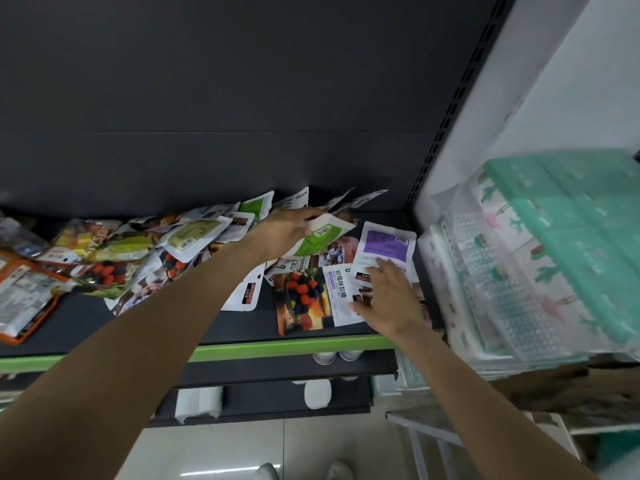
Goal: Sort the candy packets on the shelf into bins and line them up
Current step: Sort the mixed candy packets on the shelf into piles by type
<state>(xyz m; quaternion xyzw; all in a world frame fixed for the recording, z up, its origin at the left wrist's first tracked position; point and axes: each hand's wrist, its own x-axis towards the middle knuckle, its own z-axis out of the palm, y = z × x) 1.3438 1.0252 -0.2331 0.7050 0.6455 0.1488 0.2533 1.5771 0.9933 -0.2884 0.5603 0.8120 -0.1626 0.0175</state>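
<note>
Two bare forearms reach up and away from the camera toward a dark shelf [86,317] with a green front edge. Left hand [284,230] grips a green-and-white packet [320,237] at its near-left edge, fingers curled over the top of it and thumb beneath, lifting it slightly above the packets under it. Right hand [388,299] lies flat with fingers spread and straight, pressing on the packets below it, holding nothing.

Just past the right fingertips lies a white packet with a purple panel [384,244], flat on the shelf. Touching the thumb side of the right hand is a packet printed with red and dark berries [308,299], its white label half partly under that hand. Between the two hands a pinkish packet [337,252] peeks out from under the green-and-white one.

Left of the left forearm, a loose heap of candy packets [138,251] sprawls along the shelf, overlapping at all angles; farthest left lies an orange-edged packet [27,299].

Right of the right hand, beyond the shelf's upright, stand stacked clear plastic bins [502,289] with a teal bin [571,220] on top, blurred. Below the arms, lower shelves hold white items [199,403] that are too unclear to identify.
</note>
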